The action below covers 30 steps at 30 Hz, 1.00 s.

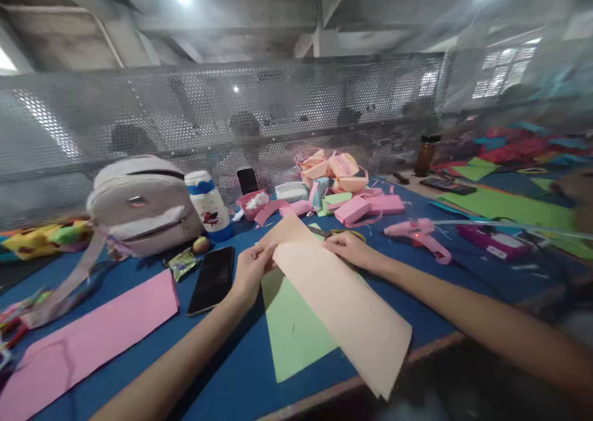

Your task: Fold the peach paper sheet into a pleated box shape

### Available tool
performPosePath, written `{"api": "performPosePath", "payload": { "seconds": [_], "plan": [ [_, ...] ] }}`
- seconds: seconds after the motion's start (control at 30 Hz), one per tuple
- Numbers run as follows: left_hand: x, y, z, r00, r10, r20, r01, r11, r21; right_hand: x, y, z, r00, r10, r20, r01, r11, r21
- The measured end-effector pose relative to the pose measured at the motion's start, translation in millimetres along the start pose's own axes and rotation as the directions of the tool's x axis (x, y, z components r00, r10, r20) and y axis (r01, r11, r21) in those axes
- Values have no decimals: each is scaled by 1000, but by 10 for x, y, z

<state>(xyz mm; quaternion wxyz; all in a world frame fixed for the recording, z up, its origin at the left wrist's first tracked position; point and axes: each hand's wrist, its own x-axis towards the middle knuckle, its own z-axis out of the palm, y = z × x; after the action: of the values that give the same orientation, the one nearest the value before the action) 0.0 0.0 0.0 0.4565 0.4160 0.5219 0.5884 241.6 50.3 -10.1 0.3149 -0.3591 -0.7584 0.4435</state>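
Observation:
A peach paper sheet [343, 303], folded over on itself, runs slantwise toward the table's front edge. My left hand [252, 269] is closed, pinching its left edge close to the fold. At the opposite edge my right hand [349, 249] is closed, with bent fingers gripping the paper. Beneath lies a light green sheet [294, 331], partly covered by the peach one. Scissors [354, 234] with yellow handles rest just beyond my right hand, partly hidden. A dark phone [212, 280] lies left of my left hand.
Pink paper [102, 334] covers the left side. Behind stand a backpack [143, 204] and a white-blue bottle [209, 206]. Pink and peach paper pieces [343, 174] are heaped at the back. Rightward lie a pink glue gun [424, 235] and a purple box [493, 242]. A perforated screen [296, 106] bounds the table.

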Motion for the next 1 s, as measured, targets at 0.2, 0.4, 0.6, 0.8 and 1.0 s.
{"api": "performPosePath", "payload": {
  "seconds": [0.2,0.4,0.6,0.8,1.0],
  "plan": [
    [56,19,-83,1000,14,-26,-15,1000,-16,-1,-32,28,998,-6,63,5,1000,6],
    [123,16,-124,999,-4,-37,4,1000,-8,-3,14,36,998,16,58,-17,1000,23],
    [174,41,-186,998,-4,-68,4,1000,6,-11,2,37,997,41,66,-43,999,32],
    [216,25,-224,996,1,-86,-1,1000,1,-21,-12,44,996,60,58,-63,997,38],
    [304,-5,-291,992,28,-125,-32,999,-26,-11,-15,44,1000,25,10,-25,1000,2]
  ]
}}
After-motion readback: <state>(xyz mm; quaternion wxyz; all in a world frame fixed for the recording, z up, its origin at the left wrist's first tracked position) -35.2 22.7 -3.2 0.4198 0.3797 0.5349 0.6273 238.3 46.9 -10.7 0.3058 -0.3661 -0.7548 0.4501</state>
